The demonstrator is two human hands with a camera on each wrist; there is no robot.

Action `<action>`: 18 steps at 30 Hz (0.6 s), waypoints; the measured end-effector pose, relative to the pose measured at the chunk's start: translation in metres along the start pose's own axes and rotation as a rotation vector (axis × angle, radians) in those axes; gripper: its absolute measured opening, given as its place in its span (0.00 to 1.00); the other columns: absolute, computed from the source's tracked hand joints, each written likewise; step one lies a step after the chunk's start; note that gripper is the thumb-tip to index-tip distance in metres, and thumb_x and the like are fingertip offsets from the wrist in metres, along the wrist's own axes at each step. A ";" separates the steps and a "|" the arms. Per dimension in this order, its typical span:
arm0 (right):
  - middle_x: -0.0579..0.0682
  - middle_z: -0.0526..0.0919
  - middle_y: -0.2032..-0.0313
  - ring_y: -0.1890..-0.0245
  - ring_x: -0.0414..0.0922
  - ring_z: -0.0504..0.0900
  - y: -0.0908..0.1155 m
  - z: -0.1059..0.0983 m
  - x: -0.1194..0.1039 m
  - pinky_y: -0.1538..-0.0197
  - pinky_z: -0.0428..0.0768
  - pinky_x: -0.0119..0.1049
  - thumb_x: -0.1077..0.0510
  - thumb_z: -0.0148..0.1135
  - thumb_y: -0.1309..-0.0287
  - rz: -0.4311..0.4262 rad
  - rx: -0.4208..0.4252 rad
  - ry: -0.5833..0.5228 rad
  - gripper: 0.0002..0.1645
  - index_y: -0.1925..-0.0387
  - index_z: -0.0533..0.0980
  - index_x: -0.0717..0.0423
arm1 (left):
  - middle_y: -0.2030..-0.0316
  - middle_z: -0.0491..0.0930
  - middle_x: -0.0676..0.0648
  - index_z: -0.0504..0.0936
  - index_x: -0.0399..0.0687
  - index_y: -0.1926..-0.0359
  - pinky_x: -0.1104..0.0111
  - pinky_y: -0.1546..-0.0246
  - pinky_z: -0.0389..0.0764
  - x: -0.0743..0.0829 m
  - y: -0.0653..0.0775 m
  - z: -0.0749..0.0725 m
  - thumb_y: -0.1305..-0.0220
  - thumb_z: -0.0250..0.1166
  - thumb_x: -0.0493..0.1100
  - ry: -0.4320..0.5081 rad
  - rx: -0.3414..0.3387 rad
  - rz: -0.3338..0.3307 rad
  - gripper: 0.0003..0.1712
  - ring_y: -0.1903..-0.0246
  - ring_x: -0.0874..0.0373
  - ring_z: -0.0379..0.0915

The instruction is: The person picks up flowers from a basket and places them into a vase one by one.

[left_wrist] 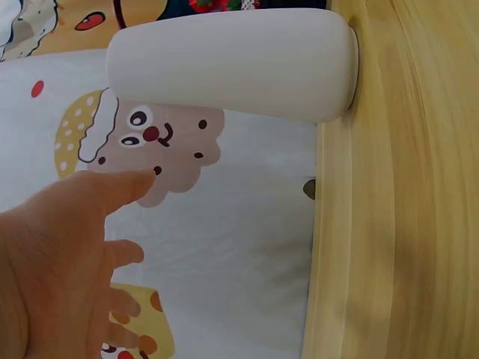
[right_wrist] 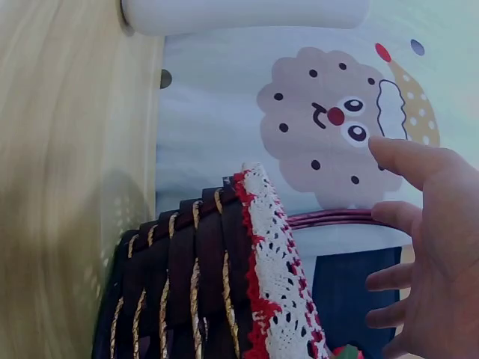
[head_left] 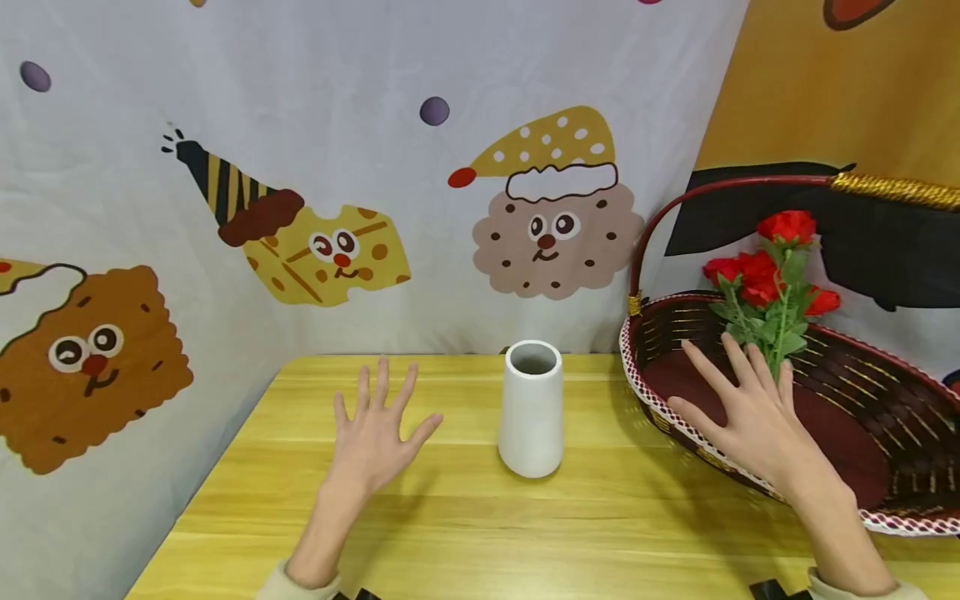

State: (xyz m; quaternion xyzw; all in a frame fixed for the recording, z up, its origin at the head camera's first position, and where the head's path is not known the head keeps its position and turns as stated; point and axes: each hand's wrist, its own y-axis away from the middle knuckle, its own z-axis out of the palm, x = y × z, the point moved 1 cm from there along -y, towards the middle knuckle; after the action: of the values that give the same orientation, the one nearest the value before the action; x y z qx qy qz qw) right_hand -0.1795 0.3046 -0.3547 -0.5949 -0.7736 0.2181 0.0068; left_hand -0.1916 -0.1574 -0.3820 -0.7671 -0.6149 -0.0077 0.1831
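Cartoon-printed cloth (head_left: 375, 50) hangs behind our wooden table (head_left: 450, 533), where we see wood on both sides of the white vase (head_left: 532, 425), short of the far edge. Upright, its long axis vertical, it points mouth upward (only our head view looks inside). Our left hand (head_left: 377, 442) spreads its fingers apart, as does our right hand (head_left: 757, 425) near the basket (head_left: 862, 442) and red roses (head_left: 759, 279).

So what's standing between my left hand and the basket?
In the head view, the vase stands upright on the table between your left hand and the basket.
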 end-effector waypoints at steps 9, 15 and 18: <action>0.72 0.41 0.24 0.28 0.77 0.37 -0.001 -0.007 0.005 0.35 0.18 0.70 0.38 0.60 0.33 0.009 0.047 -0.033 0.50 0.19 0.47 0.39 | 0.21 0.37 0.40 0.49 0.57 0.19 0.28 0.34 0.40 0.001 -0.001 0.000 0.31 0.52 0.73 0.056 -0.006 0.017 0.49 0.24 0.34 0.33; 0.72 0.40 0.24 0.27 0.75 0.36 -0.001 -0.011 0.008 0.35 0.19 0.70 0.39 0.60 0.32 0.029 0.058 -0.059 0.50 0.19 0.46 0.40 | 0.21 0.36 0.40 0.48 0.56 0.19 0.31 0.33 0.43 0.002 0.000 0.000 0.30 0.50 0.73 0.130 -0.027 0.028 0.49 0.23 0.36 0.33; 0.71 0.40 0.24 0.26 0.72 0.37 -0.001 -0.012 0.009 0.35 0.19 0.71 0.40 0.59 0.31 0.035 0.062 -0.078 0.49 0.19 0.46 0.41 | 0.21 0.35 0.41 0.47 0.57 0.19 0.31 0.33 0.43 0.002 0.000 0.001 0.30 0.50 0.73 0.159 -0.032 0.030 0.49 0.24 0.35 0.34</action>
State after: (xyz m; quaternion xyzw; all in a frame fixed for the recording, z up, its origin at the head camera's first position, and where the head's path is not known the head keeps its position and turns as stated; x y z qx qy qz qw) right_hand -0.1799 0.3167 -0.3453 -0.5989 -0.7557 0.2651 -0.0088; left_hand -0.1915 -0.1551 -0.3818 -0.7761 -0.5866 -0.0755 0.2191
